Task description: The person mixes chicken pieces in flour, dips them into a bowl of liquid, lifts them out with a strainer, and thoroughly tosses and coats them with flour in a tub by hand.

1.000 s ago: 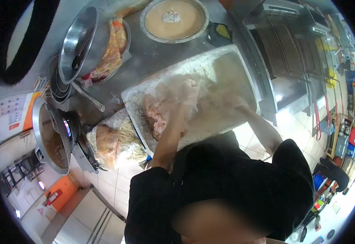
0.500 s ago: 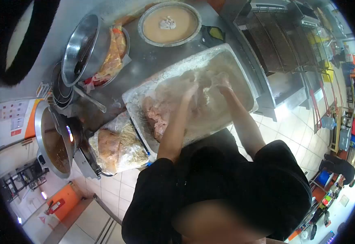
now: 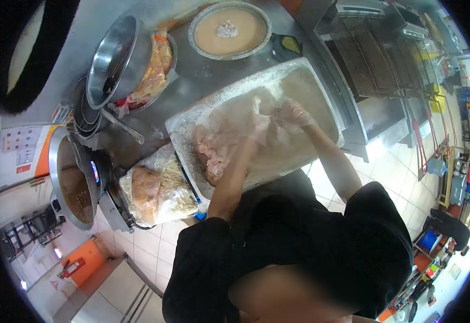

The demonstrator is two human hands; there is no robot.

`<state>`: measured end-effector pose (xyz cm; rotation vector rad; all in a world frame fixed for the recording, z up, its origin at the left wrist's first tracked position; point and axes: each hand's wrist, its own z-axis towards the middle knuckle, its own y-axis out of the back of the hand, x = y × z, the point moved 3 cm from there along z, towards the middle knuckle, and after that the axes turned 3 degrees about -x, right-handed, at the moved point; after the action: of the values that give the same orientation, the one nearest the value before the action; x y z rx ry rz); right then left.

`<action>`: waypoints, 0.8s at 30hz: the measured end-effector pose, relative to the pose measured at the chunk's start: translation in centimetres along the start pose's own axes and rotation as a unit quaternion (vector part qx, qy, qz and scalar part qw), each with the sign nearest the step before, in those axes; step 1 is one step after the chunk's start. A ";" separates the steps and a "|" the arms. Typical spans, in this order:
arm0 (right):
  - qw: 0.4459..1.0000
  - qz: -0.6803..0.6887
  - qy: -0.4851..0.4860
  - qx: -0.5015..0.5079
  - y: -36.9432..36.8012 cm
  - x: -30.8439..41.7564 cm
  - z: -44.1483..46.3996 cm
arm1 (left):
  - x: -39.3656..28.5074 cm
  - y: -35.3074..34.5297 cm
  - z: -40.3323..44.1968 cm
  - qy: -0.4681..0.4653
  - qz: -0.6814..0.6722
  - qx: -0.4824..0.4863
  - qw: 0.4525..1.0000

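Note:
A large white tub (image 3: pixel 313 72) holds flour (image 3: pixel 307 89), with flour dust hanging over it. Raw chicken pieces (image 3: pixel 211 159) lie at the tub's left end, partly floured. My left hand (image 3: pixel 259 121), in a clear glove, is down in the flour near the middle; motion and dust smear its fingers. Just to its right, my right hand (image 3: pixel 298 114), also gloved, has its fingers curled in around something floury that I cannot make out. Both forearms reach over the tub's near side.
Behind the tub stands a bowl of pale liquid batter (image 3: pixel 245 48) with a white lump in it. A steel bowl (image 3: pixel 97 81) leans beside more raw chicken (image 3: pixel 157 67). At left are a wok of oil (image 3: pixel 78 196) and a bag of breading (image 3: pixel 167 185). Fryer baskets (image 3: pixel 356 59) stand right.
My right hand has drawn slightly nearer and its fingers curl more. My left hand has shifted a little lower in the flour. The whole view has moved slightly.

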<state>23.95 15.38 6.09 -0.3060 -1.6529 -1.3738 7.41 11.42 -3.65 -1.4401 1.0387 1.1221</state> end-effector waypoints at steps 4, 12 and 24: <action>0.993 -0.084 -0.061 0.048 2.2 2.4 -1.1 | -3.3 2.1 -2.2 0.058 0.290 -0.025 0.955; 0.991 0.116 -0.059 -0.038 3.5 -5.3 -2.9 | -6.3 1.8 -3.3 0.029 0.423 0.049 0.905; 0.978 -0.203 0.047 -0.019 8.9 8.0 26.7 | -0.6 -3.5 -7.8 0.069 0.461 0.170 0.868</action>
<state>12.76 38.83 19.61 0.0824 -1.6681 -1.6941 11.67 4.22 -1.81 -0.7098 2.0260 1.3809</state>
